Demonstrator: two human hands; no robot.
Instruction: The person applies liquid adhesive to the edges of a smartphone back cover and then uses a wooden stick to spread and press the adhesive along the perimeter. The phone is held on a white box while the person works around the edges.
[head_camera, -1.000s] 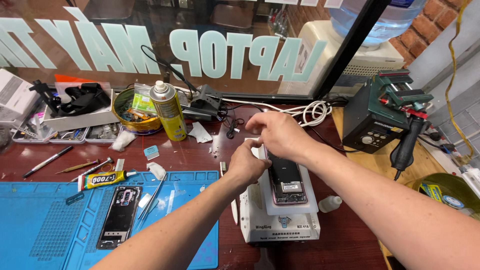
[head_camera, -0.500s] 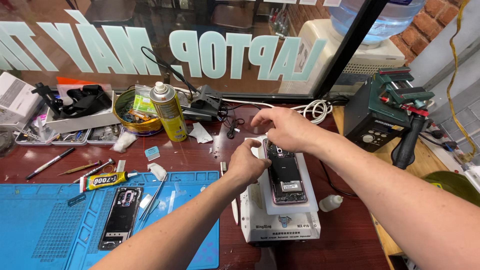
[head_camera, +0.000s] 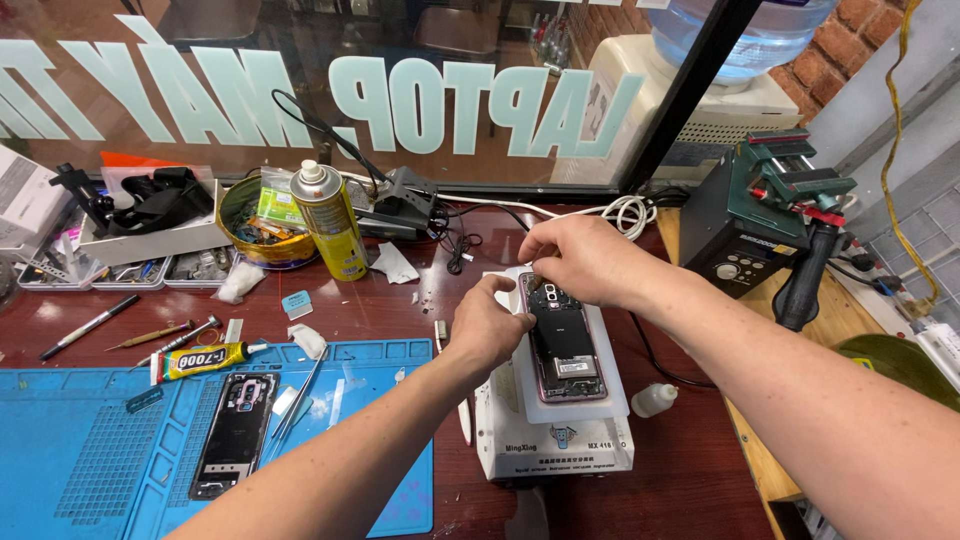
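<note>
A dark red table (head_camera: 400, 300) is seen, with a blue mat (head_camera: 80, 450) laid over its near left part. A white heating unit (head_camera: 555, 440) stands near the table's middle, just right of the mat, and a white pad (head_camera: 610, 395) rests on top of it. An opened phone (head_camera: 562, 345), its insides showing, lies flat on that pad.

The left hand (head_camera: 490, 325) is pressed against the phone's left edge, fingers curled and thumb at the top corner, steadying it. The right hand (head_camera: 585, 258) is held over the phone's top end with fingertips pinched together at the camera area; whether something small is gripped between them cannot be told.

A black back cover (head_camera: 235, 435) lies on the mat, with a yellow glue tube (head_camera: 200, 360) at the mat's far edge. A yellow spray can (head_camera: 330, 220) stands upright farther back, and a small white bottle (head_camera: 655, 400) lies just right of the unit.
</note>
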